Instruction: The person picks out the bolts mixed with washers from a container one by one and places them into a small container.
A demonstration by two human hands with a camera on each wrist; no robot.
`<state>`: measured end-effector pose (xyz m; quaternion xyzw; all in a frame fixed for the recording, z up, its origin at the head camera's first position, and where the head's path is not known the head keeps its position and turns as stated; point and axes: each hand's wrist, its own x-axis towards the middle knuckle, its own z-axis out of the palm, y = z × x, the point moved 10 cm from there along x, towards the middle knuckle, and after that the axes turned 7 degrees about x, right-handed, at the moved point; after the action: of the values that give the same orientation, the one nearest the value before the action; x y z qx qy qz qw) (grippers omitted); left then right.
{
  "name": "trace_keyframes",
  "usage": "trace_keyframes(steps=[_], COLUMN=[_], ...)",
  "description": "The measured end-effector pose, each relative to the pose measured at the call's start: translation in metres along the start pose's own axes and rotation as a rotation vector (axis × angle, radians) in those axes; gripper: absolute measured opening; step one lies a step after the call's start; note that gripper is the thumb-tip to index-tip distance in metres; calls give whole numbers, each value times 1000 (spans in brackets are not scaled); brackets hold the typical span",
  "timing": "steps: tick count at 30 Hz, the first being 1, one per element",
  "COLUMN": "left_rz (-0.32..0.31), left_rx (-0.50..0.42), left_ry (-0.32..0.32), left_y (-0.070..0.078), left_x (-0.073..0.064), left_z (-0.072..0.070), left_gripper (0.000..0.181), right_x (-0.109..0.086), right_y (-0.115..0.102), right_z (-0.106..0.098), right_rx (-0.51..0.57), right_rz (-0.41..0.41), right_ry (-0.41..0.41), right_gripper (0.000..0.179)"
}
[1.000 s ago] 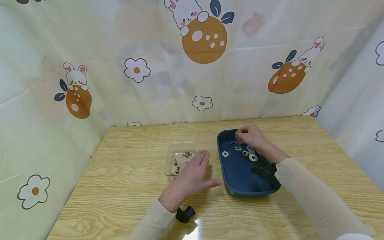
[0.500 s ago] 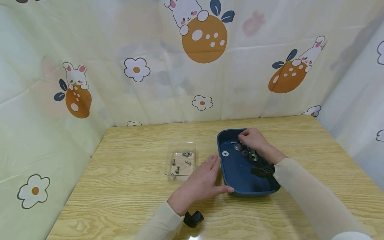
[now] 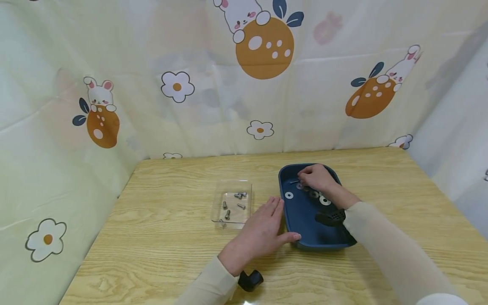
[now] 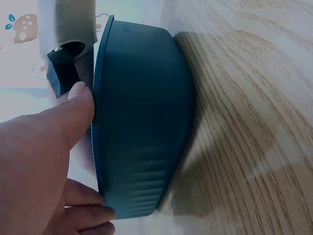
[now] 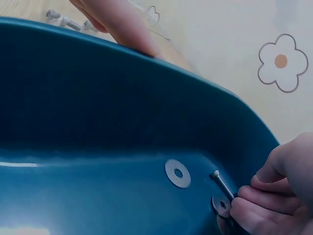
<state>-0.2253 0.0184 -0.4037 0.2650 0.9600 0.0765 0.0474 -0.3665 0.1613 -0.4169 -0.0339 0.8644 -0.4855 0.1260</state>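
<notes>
A deep blue bin [image 3: 310, 228] stands right of centre. Inside it, my right hand [image 3: 318, 178] reaches to the far end with fingers curled. Its fingertips are at the shank of a metal screw [image 5: 221, 183], whose head points away from them; the other end is hidden by the fingers. Flat washers lie close by: a loose one [image 3: 289, 195] near the left wall and several under the hand and wrist. My left hand [image 3: 261, 233] lies along the bin's left side, fingers extended against the wall, with the thumb [image 4: 78, 105] at the rim.
Left of the bin, a clear plastic box [image 3: 231, 220] holds several screws [image 3: 227, 214]. Both stand on a wood-grain table [image 3: 152, 237]. Printed cloth [image 3: 213, 84] hangs behind and at the sides. A black wrist camera [image 3: 250, 281] sits below the left wrist.
My left hand has moved right from beside the clear box to the bin's side. The right hand has dipped lower among the washers, and the screw has shifted slightly left and tilted.
</notes>
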Motion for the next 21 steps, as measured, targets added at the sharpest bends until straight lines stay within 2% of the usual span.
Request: trace_keyframes(steps=[7,15,21], left_rz=[0,8,6], left_rx=[2,6,4], left_ry=[5,6,9], left_y=[1,2,2], left_x=[1,1,1], left_z=[-1,-2,-3], left_gripper=[96,97,97], right_x=[3,6,6], right_y=[-5,-7,-1], right_z=[16,33,30], right_rx=[29,195,266], right_rz=[3,0,42], right_ry=[-28,-75,-38], right_gripper=[39,36,36])
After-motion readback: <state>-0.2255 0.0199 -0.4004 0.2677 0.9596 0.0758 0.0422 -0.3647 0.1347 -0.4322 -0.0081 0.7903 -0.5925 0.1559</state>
